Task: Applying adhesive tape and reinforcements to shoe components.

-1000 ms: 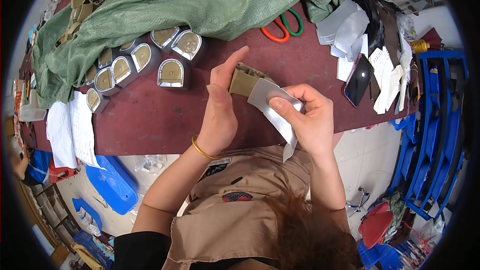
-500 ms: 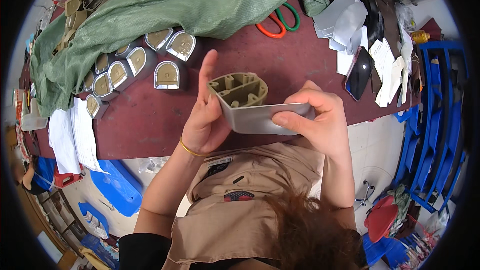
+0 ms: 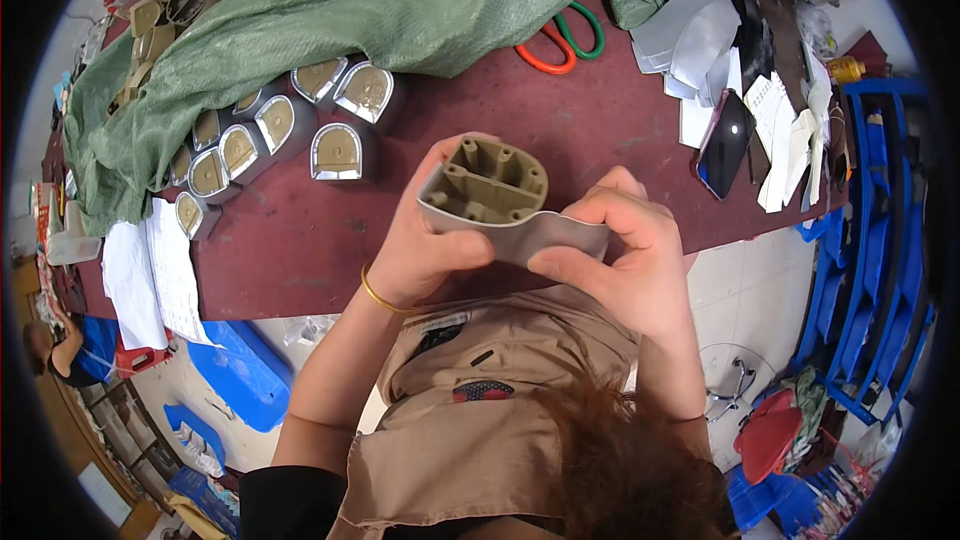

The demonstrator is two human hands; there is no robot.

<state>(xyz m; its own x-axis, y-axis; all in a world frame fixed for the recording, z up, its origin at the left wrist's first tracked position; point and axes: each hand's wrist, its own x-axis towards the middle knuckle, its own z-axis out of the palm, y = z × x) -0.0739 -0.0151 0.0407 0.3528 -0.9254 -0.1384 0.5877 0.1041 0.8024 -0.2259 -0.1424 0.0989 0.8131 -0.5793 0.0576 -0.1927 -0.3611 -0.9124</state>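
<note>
My left hand (image 3: pixel 425 240) is closed around an olive-brown D-shaped plastic part (image 3: pixel 490 180), its ribbed hollow side facing up. A thin grey strip (image 3: pixel 535 238) lies against the near side of that part and bends away toward the right. The strip's free right end is pinched between the thumb and fingers of my right hand (image 3: pixel 625 250). Both hands are raised over the table's near edge. Left of them on the table stand several finished-looking grey-wrapped D-shaped parts (image 3: pixel 338 152) with shiny rims and brown tops.
A green woven sheet (image 3: pixel 350 15) covers the back of the dark red table (image 3: pixel 300 250), beside piled bare brown parts (image 3: pixel 150 40). Scissors (image 3: pixel 560 40), grey sheets (image 3: pixel 700 40) and a phone (image 3: pixel 722 145) lie toward the right. White papers (image 3: pixel 150 270) hang at the left edge.
My left fingers have wrapped around the brown part, which has turned and tipped upward. The grey strip now curves along its near side, and my right hand has shifted slightly left.
</note>
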